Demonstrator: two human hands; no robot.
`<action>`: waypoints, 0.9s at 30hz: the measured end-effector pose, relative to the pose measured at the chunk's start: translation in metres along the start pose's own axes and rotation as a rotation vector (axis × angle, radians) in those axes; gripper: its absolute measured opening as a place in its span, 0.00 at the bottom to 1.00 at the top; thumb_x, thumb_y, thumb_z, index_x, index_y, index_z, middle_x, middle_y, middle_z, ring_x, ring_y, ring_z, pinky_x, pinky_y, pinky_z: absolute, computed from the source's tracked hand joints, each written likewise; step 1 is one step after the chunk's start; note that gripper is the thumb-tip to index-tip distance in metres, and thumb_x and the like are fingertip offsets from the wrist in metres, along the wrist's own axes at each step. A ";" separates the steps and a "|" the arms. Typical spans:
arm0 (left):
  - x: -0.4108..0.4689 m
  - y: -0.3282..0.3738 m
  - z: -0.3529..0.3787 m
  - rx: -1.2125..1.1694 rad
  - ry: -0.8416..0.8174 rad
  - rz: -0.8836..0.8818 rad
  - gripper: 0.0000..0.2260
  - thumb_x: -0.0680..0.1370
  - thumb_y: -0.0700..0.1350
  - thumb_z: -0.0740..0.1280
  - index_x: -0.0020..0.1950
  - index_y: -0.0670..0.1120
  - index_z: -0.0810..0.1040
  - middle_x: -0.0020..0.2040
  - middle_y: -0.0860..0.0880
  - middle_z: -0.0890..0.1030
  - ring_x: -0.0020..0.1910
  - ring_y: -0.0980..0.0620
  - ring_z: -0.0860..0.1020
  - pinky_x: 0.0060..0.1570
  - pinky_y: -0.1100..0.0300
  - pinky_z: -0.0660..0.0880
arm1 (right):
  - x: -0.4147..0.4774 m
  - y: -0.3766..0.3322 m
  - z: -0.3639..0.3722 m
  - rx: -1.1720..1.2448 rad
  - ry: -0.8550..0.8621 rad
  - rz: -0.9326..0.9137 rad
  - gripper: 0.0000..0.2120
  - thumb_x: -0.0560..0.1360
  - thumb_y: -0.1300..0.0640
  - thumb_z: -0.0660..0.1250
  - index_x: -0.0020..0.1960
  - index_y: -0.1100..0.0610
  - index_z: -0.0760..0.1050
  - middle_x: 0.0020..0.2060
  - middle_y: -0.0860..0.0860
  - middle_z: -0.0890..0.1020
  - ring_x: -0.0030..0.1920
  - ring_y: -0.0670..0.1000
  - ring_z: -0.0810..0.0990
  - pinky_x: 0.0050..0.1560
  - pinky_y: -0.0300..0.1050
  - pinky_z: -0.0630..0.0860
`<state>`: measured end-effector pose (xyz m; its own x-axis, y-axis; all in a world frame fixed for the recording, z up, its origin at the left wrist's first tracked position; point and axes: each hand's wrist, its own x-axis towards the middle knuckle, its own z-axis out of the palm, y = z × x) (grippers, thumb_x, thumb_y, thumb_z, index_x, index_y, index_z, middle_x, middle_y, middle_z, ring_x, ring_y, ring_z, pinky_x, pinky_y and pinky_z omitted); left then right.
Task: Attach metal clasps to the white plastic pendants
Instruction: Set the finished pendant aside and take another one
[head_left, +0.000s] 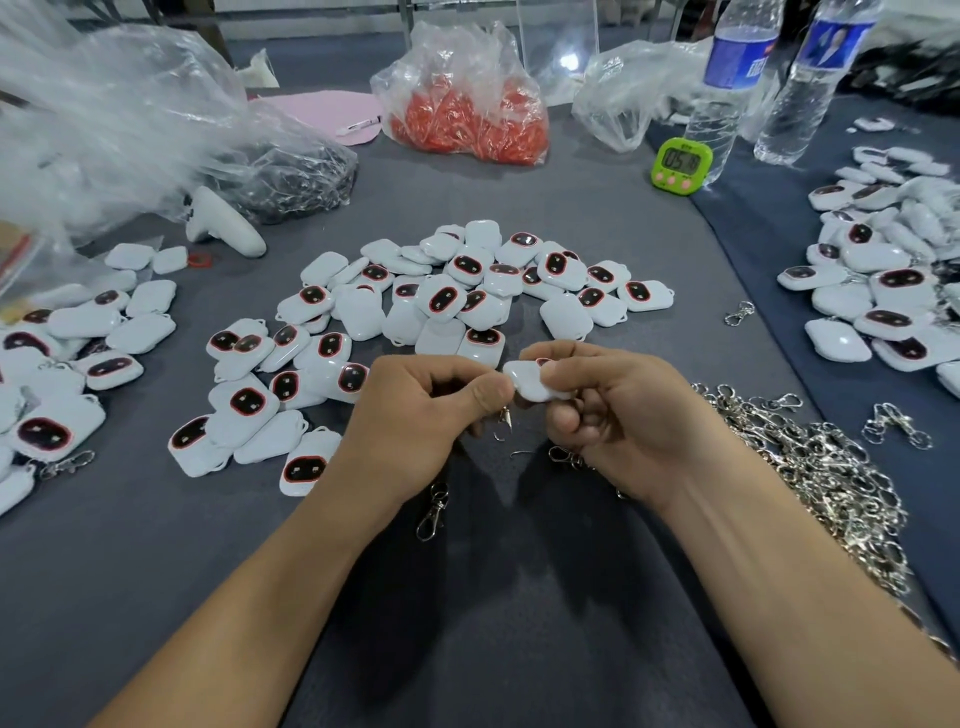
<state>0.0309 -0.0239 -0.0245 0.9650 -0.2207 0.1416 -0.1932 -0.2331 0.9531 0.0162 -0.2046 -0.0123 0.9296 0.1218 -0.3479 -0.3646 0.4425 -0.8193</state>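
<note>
Our right hand (623, 421) grips one white pendant (530, 384) between thumb and curled fingers, just above the grey table (519, 597). Our left hand (415, 415) meets it at the pendant's edge, thumb and forefinger pinched on a small metal clasp (505, 420) that hangs below. Just beyond lies the pile of pendants (467, 296); the heap of clasps (831, 467) sits near our right forearm.

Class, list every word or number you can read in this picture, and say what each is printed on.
"05 18": display of the small green digital timer.
Blue labels on the two clear plastic water bottles: print too blurred to read.
Nothing else legible.
</note>
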 end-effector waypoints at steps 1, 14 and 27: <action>0.001 -0.001 0.002 -0.050 -0.014 -0.029 0.03 0.71 0.54 0.77 0.39 0.57 0.87 0.31 0.52 0.83 0.29 0.58 0.76 0.34 0.64 0.75 | 0.000 0.000 0.000 0.001 -0.003 -0.011 0.09 0.76 0.71 0.62 0.46 0.63 0.79 0.33 0.57 0.80 0.22 0.47 0.70 0.20 0.36 0.63; -0.003 0.005 -0.004 0.608 0.100 0.462 0.03 0.73 0.47 0.75 0.44 0.49 0.87 0.37 0.54 0.83 0.38 0.56 0.77 0.40 0.65 0.71 | -0.003 0.004 0.006 -0.159 0.061 -0.172 0.10 0.75 0.71 0.65 0.48 0.58 0.80 0.30 0.54 0.80 0.22 0.48 0.71 0.25 0.39 0.61; 0.002 0.004 0.003 -0.020 0.076 -0.008 0.13 0.72 0.39 0.76 0.43 0.59 0.87 0.37 0.54 0.86 0.34 0.58 0.79 0.41 0.65 0.76 | -0.005 0.003 0.006 -0.119 0.067 -0.247 0.11 0.75 0.70 0.69 0.49 0.57 0.84 0.34 0.56 0.80 0.23 0.48 0.73 0.26 0.39 0.66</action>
<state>0.0318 -0.0285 -0.0209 0.9774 -0.1462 0.1528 -0.1823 -0.2158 0.9593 0.0108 -0.1985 -0.0100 0.9869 -0.0372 -0.1572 -0.1351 0.3438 -0.9293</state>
